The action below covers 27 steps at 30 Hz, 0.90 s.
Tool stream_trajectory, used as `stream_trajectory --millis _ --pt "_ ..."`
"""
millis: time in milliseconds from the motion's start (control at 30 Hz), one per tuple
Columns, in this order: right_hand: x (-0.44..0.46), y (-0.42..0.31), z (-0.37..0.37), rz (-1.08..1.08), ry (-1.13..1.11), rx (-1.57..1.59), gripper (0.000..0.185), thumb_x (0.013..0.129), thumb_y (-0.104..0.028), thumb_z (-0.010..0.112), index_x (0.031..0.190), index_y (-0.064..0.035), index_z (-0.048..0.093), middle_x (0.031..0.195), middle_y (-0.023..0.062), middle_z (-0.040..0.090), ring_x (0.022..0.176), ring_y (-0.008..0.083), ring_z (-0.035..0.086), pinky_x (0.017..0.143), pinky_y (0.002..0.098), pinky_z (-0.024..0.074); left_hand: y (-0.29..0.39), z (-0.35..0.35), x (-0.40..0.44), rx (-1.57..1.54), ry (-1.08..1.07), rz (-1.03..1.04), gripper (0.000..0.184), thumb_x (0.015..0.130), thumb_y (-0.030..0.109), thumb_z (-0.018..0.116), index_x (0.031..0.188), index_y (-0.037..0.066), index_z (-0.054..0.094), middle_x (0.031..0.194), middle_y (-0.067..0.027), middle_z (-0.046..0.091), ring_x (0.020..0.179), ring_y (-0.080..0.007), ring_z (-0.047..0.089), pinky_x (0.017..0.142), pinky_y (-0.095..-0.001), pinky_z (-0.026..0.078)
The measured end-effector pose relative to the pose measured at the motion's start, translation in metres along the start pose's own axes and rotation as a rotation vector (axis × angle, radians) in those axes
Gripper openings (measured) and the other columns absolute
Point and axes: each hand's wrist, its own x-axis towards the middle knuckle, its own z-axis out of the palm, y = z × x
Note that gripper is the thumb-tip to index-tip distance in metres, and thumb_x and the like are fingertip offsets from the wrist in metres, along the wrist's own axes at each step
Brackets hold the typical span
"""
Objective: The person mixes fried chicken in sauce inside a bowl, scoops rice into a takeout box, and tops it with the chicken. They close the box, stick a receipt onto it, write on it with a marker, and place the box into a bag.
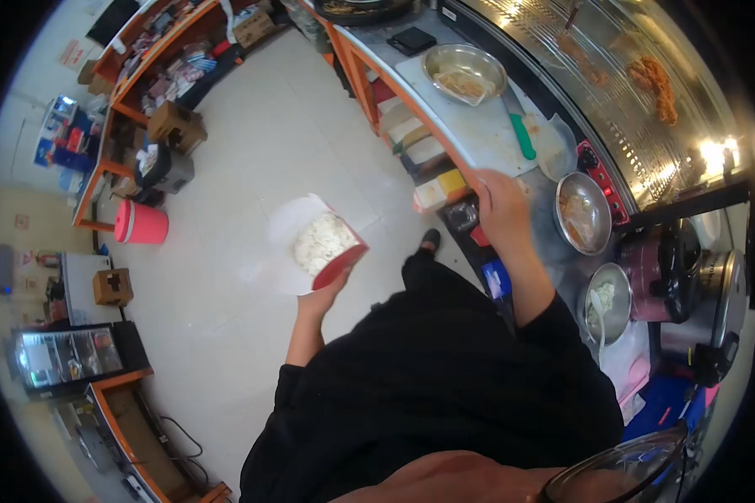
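Observation:
My left hand (325, 300) is closed around an open paper food box (341, 267), red outside and white inside, held out over the floor. White rice (320, 243) fills the box. My right hand (505, 214) is at the edge of the counter, its fingers curled together; whatever they hold, if anything, is hidden. Beyond it lies a knife with a green handle (523, 137) on a white cutting board (486, 138). To the right of this hand stands a steel bowl with food scraps (580, 214).
On the counter are a bowl with a white spoon (606, 303), a larger steel bowl (464, 71) and a rice cooker (658, 268). A lit display case (596, 92) with fried chicken (653, 88) runs behind. A pink bin (141, 223) stands across the tiled floor.

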Motion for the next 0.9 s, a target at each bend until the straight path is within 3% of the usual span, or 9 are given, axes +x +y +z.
stream_trajectory --millis 33,233,367,467,533,567,667,767,900 --pt "0.024 0.008 0.009 -0.003 0.029 -0.039 0.025 0.084 -0.004 0.054 0.109 -0.0009 0.061 0.104 0.0178 0.064 0.099 0.0361 0.059 0.087 0.0429 0.0465 0.003 0.002 0.016 -0.005 0.016 0.097 0.044 0.074 0.018 0.08 0.11 -0.001 0.063 0.104 -0.0098 0.067 0.096 -0.0188 0.063 0.084 -0.0315 0.05" --pt "0.152 0.078 0.089 0.049 -0.093 -0.341 0.03 0.084 -0.004 0.048 0.111 0.0056 0.056 0.116 0.021 0.059 0.113 0.0334 0.054 0.093 0.0421 0.0457 0.04 0.024 0.127 -0.129 0.037 0.098 0.039 0.077 0.015 0.077 0.11 -0.001 0.063 0.104 -0.0092 0.067 0.096 -0.0186 0.063 0.083 -0.0316 0.05" --pt "0.226 0.105 0.123 0.359 -0.547 -0.343 0.029 0.086 -0.009 0.047 0.108 0.0012 0.063 0.11 0.0229 0.063 0.098 0.0396 0.062 0.086 0.0453 0.0489 0.09 0.035 0.177 -0.105 -0.014 -0.077 0.034 0.08 0.01 0.074 0.111 0.0 0.063 0.107 -0.0079 0.065 0.097 -0.0164 0.061 0.084 -0.0297 0.049" --pt "0.257 0.141 0.143 0.268 -0.571 -0.35 0.032 0.084 -0.022 0.054 0.105 0.0008 0.065 0.106 0.0219 0.065 0.094 0.0401 0.064 0.085 0.0453 0.0496 0.082 0.045 0.23 -0.168 -0.102 0.024 0.035 0.08 0.012 0.075 0.111 0.0 0.063 0.108 -0.0085 0.066 0.099 -0.0166 0.061 0.085 -0.0297 0.049" --pt "0.29 0.124 0.132 0.453 -0.634 -0.321 0.042 0.08 -0.033 0.059 0.107 -0.0009 0.065 0.107 0.0234 0.064 0.098 0.0388 0.062 0.086 0.0442 0.0489 0.085 0.053 0.266 -0.194 -0.178 0.054 0.039 0.078 0.017 0.077 0.11 -0.001 0.065 0.106 -0.0094 0.068 0.099 -0.0175 0.063 0.086 -0.0305 0.05" --pt "0.302 0.118 0.13 0.554 -0.664 -0.301 0.048 0.078 -0.039 0.062 0.108 -0.0017 0.065 0.108 0.0241 0.063 0.1 0.0382 0.062 0.087 0.0436 0.0486 0.095 0.056 0.281 -0.126 -0.194 -0.014 0.039 0.078 0.016 0.077 0.111 -0.001 0.064 0.106 -0.0091 0.068 0.099 -0.0173 0.063 0.086 -0.0305 0.049" --pt "0.312 0.13 0.134 0.432 -0.671 -0.257 0.065 0.073 -0.05 0.065 0.125 -0.011 0.057 0.121 0.026 0.056 0.115 0.0383 0.054 0.097 0.0449 0.0425 0.152 0.072 0.331 0.088 -0.264 -0.189 0.039 0.079 0.016 0.076 0.112 0.0 0.064 0.108 -0.0089 0.067 0.099 -0.017 0.063 0.087 -0.0307 0.049" --pt "0.297 0.162 0.154 0.376 -0.742 -0.491 0.079 0.076 -0.058 0.061 0.143 -0.0255 0.036 0.145 0.0272 0.032 0.132 0.0411 0.035 0.107 0.0506 0.0303 0.137 0.085 0.403 0.059 -0.498 0.197 0.041 0.078 0.016 0.076 0.113 0.001 0.063 0.11 -0.0098 0.066 0.1 -0.0176 0.062 0.088 -0.0312 0.049" --pt "0.303 0.163 0.159 0.415 -0.828 -0.505 0.086 0.076 -0.061 0.06 0.148 -0.0279 0.024 0.143 0.0285 0.028 0.131 0.0439 0.034 0.107 0.0522 0.0279 0.153 0.103 0.481 0.013 -0.671 0.41 0.037 0.08 0.012 0.073 0.114 0.001 0.062 0.107 -0.0097 0.066 0.099 -0.0196 0.063 0.087 -0.0312 0.05"
